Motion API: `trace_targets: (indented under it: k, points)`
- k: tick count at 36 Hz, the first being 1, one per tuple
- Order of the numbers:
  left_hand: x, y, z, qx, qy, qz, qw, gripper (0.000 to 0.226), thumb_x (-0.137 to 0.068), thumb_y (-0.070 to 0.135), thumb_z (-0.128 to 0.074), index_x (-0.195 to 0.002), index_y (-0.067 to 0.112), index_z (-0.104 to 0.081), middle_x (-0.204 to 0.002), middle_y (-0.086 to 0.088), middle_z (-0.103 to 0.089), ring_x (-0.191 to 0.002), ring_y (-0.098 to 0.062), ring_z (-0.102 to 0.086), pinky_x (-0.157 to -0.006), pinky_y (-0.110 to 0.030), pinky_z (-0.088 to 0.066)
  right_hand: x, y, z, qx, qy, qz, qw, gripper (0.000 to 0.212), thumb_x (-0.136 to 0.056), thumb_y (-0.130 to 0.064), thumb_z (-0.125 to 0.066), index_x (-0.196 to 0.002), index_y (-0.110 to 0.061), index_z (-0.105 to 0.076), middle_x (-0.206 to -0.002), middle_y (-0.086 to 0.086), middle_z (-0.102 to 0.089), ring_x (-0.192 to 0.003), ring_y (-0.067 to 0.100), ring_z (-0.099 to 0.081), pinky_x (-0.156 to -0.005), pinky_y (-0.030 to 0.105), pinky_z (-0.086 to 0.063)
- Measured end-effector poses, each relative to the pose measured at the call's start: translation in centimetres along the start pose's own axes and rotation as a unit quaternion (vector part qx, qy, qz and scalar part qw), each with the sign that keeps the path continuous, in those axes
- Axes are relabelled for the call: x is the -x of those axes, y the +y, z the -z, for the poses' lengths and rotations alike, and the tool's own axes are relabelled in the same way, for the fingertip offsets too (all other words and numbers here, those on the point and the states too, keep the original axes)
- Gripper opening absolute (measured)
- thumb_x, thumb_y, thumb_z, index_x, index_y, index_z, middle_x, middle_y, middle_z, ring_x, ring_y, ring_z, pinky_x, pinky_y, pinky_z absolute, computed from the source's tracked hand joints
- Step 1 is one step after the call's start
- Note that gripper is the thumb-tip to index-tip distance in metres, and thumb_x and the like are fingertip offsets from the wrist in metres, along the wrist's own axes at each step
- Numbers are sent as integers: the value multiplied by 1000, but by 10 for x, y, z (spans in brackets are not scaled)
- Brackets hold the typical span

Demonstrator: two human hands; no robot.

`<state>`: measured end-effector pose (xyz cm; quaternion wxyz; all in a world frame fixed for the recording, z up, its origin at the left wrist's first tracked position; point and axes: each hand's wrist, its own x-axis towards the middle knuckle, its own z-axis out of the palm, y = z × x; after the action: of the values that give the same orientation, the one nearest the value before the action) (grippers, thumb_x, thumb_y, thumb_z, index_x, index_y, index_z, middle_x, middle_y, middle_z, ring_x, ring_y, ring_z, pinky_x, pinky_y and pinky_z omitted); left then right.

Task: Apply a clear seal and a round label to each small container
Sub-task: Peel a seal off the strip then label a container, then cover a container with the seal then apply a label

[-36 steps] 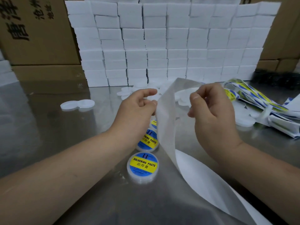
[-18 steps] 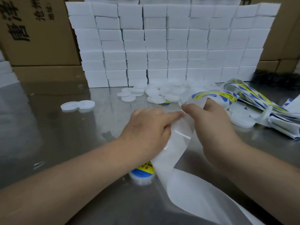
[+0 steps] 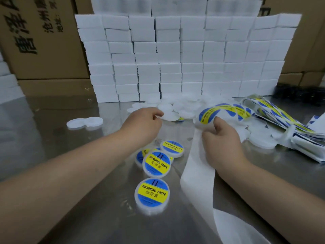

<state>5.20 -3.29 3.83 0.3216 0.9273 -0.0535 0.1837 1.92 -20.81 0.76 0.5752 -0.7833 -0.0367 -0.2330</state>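
Four labelled containers (image 3: 157,163) lie clustered on the table (image 3: 52,138); two lids (image 3: 84,122) lie apart. Right hand (image 3: 223,143) grips the label strip (image 3: 198,169); left hand (image 3: 142,123) is curled, its grasp indeterminable.

Labelled container (image 3: 152,193) lid: "II SOLDERING PASTE 助焊膏".

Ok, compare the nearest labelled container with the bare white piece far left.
The nearest container carries a blue-and-yellow SOLDERING PASTE label; the far-left piece is bare white. The nearest container lies alone; the far-left piece touches a second white piece. Both are round, white and lie flat on the metal table.
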Motion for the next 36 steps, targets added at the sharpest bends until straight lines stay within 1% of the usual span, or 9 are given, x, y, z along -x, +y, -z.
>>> trace_targets:
  k: [3,7,12,18,22,27,31,34,36]
  points:
    - [-29,-7,-4,-65,-28,-13,997,35,-91,14,-42,-120,27,-57,-115,3,-54,-84,-12,-53,-65,-21,-37,2,0,-1,13,-7,14,1000,48,-76,3,-37,-55,-39,-50,-42,-13,-36,-42,8,-27,-40,16,-24]
    - [-64,-16,-22,-189,-85,-58,977,46,-89,10,-43,-131,28,-48,-135,-4,-40,-122,-23,-39,-89,-31,-37,1,5,-2,16,-22,43,999,29,-77,2,-39,-66,-22,-49,-46,-9,-32,-48,9,-24,-43,20,-26]
    - [-92,-18,-59,-323,-120,-114,932,48,-92,21,-46,-139,28,-36,-144,-5,-29,-129,-25,-28,-100,-37,-31,2,6,0,33,-42,82,995,16,-80,1,-43,-80,-10,-54,-51,-10,-42,-50,8,-32,-46,16,-30]
    - [-101,-17,-75,-352,-73,-120,925,25,-93,20,-39,-111,18,-57,-123,-9,-45,-109,-31,-43,-85,-36,-37,3,6,0,60,-38,115,991,36,-82,-5,-47,-61,-34,-42,-52,-22,-48,-53,1,-42,-51,11,-32]
    - [-92,-14,-69,-242,-49,-122,961,15,-89,22,-47,-95,18,-60,-117,-3,-48,-97,-23,-48,-73,-30,-39,2,6,-1,61,-42,101,992,24,-83,-8,-48,-96,-24,-60,-63,-18,-49,-63,-5,-46,-60,8,-34]
    - [-63,1,-48,28,6,-63,998,13,-78,22,-56,-66,23,-51,-97,4,-51,-70,-11,-48,-55,-23,-34,3,3,-3,62,-26,94,993,33,-85,-8,-49,-116,-16,-57,-94,-10,-58,-83,2,-47,-70,16,-31]
    - [-31,9,-26,224,39,9,974,17,-80,24,-56,-64,22,-49,-79,7,-56,-60,-12,-45,-54,-20,-39,3,3,-3,60,-19,94,994,36,-86,-8,-49,-121,-16,-55,-88,-14,-49,-79,-1,-41,-67,13,-29]
    - [-1,13,-12,338,29,45,940,12,-68,28,-56,-64,18,-50,-75,-3,-52,-74,-18,-48,-71,-32,-44,5,2,-2,56,-11,106,993,38,-86,-6,-51,-123,-15,-55,-81,-27,-44,-73,-12,-35,-62,0,-29]
    - [20,12,-9,409,34,61,910,12,-60,25,-52,-65,14,-51,-75,-4,-54,-80,-21,-51,-75,-35,-45,7,0,-1,60,-20,113,992,29,-85,-6,-51,-107,-23,-61,-64,-29,-42,-63,-4,-39,-60,-4,-29]
